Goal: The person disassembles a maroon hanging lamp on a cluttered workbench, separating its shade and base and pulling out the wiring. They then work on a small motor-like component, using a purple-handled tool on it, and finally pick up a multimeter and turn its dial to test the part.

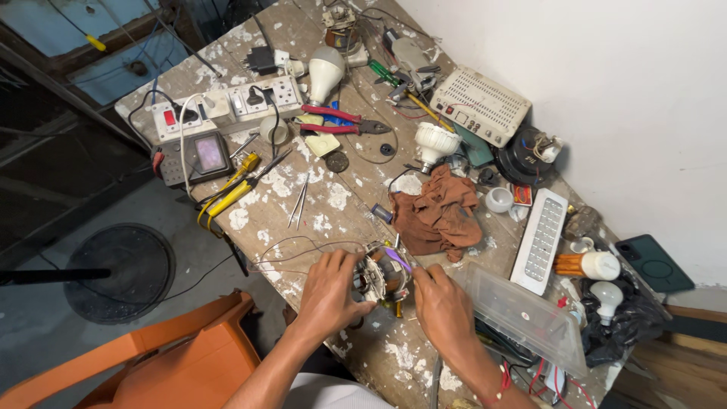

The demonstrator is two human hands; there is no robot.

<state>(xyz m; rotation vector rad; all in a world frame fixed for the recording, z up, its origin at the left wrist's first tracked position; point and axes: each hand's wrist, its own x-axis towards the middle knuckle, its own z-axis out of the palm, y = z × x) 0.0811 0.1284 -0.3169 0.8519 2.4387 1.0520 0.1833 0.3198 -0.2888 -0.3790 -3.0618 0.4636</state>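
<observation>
Fingers (pixel 356 266) of the left hand (pixel 329 291) curl around the near-left side of a small round electric motor with copper windings and a metal frame (pixel 381 274), pressing on it, while the right hand (pixel 441 303) closes on the motor's right side, its fingertips hidden behind the body, so how tightly they pinch cannot be told. Between the two hands the motor sits at the near edge of the paint-splashed wooden workbench (pixel 333 204), just short of where the board drops off toward the orange plastic chair (pixel 182 356). Its long axis appears to run roughly left to right across the bench, one open end turned toward the left hand; thin wires (pixel 295 248) trail off it to the left over bare board. Left of the hands the bench top is open up to its left edge, and a strip of bare board lies ahead up to a pair of metal tweezers (pixel 297 203). Room to the right is tight: a clear plastic box lid (pixel 522 314) lies just beside the right hand, and a crumpled brown rag (pixel 439 212) lies close behind the motor.
</observation>
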